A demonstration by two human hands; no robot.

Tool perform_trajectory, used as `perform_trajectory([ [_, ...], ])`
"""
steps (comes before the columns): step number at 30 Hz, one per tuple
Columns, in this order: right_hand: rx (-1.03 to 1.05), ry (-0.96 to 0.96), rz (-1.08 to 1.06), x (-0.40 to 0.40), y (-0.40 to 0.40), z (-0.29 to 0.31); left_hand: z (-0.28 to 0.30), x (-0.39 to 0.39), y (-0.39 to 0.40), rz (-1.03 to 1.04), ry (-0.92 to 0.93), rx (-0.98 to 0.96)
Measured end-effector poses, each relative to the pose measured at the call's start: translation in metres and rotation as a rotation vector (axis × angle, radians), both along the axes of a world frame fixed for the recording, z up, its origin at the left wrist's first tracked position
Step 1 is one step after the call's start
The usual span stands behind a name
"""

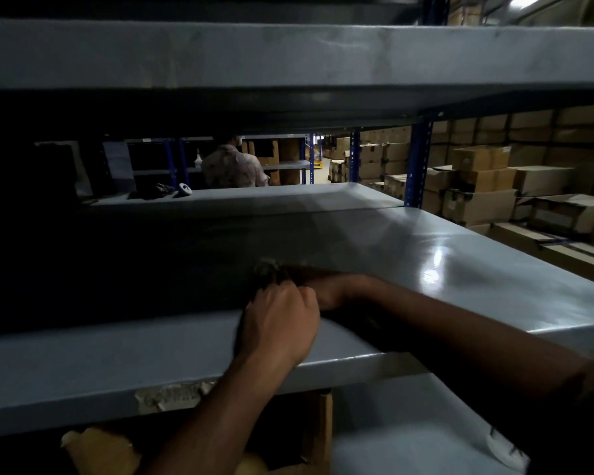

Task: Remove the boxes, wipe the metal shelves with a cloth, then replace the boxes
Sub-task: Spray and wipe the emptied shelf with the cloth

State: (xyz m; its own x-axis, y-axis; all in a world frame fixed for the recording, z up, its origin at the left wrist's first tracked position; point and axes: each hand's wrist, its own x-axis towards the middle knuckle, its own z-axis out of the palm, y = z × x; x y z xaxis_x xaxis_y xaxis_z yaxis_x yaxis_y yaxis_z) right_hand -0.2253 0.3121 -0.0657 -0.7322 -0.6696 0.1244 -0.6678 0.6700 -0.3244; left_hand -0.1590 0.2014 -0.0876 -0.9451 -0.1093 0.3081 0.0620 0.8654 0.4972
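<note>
Grey metal shelf [426,255], seen from close above its front edge, glossy at right with a bright reflection, dark at left. Left hand [282,323] at the front lip of the shelf, knuckles up, fingers curled into a fist; contents of the fist not visible. Right hand [309,286] reaching across from the right, forearm lying over the shelf, hand mostly hidden behind the left hand; open or closed cannot be told. Dark crumpled cloth [268,269] on the shelf just beyond both hands, blurred, touching or nearly touching the fingers; which hand holds it cannot be told.

Upper shelf [288,56] spanning the top of the view. Second shelf surface [254,197] farther back, at the same level, bearing a small dark heap [151,192] and a small white object [185,189] at its left. Torn label [172,395] on the front lip, lower left. Cardboard box [96,450] partly visible below the shelf, lower left. Blue upright [417,162] at right of centre.

Stacked boxes [494,180] in the background at right, well apart from the shelf. Person [232,166] in a light patterned shirt standing beyond the racks, back turned.
</note>
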Motion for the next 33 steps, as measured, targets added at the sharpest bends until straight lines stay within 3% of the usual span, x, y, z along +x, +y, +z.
perform_trajectory([
  [6,0.059,0.064,-0.094,0.073,0.096,-0.003,-0.001,0.012,0.004,-0.073,0.072,-0.047],
  [11,0.139,0.160,-0.583,0.089,0.213,-0.009,-0.017,0.040,0.009,-0.077,0.198,-0.315],
  [16,-0.196,0.535,-1.023,0.093,0.201,-0.048,-0.038,0.060,0.015,-0.026,0.215,-0.422],
  [19,-0.337,0.656,-0.941,0.103,0.139,-0.062,-0.041,0.059,0.018,0.026,0.261,-0.431],
  [23,-0.322,0.696,-0.529,0.104,0.056,-0.073,-0.044,0.055,0.024,0.078,0.326,-0.438],
  [27,-0.219,0.708,-0.289,0.103,0.065,-0.071,-0.043,0.056,0.025,0.107,0.323,-0.427],
  [30,-0.180,0.797,-0.307,0.102,0.117,-0.076,-0.042,0.058,0.025,0.114,0.319,-0.416],
  [33,-0.208,0.820,-0.605,0.099,0.184,-0.076,-0.042,0.059,0.026,0.119,0.314,-0.410],
])
